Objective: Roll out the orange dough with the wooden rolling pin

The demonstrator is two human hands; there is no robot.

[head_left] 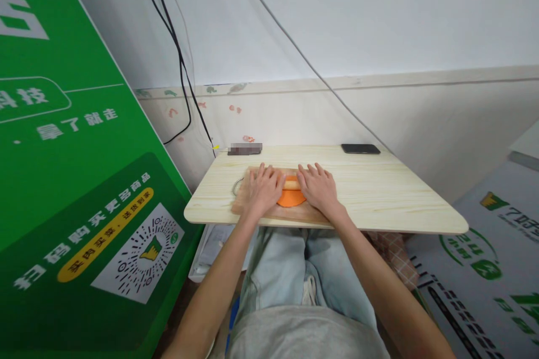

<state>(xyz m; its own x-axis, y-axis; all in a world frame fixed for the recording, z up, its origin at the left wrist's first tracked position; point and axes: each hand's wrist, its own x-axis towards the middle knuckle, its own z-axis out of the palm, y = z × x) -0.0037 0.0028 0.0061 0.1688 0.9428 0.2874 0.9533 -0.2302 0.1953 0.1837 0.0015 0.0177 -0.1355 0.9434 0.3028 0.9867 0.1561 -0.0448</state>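
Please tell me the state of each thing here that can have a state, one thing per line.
left hand: flat, palm down on the rolling pin
right hand: flat, palm down on the rolling pin
rolling pin: lying across the orange dough
orange dough: flattened on the wooden board
phone: screen dark, lying flat

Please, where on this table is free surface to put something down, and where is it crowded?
Free: the right part of the table, between the right hand, the phone and the right edge; also the left front corner. Crowded: the middle, where both hands, left hand, press a rolling pin over orange dough on the wooden board.
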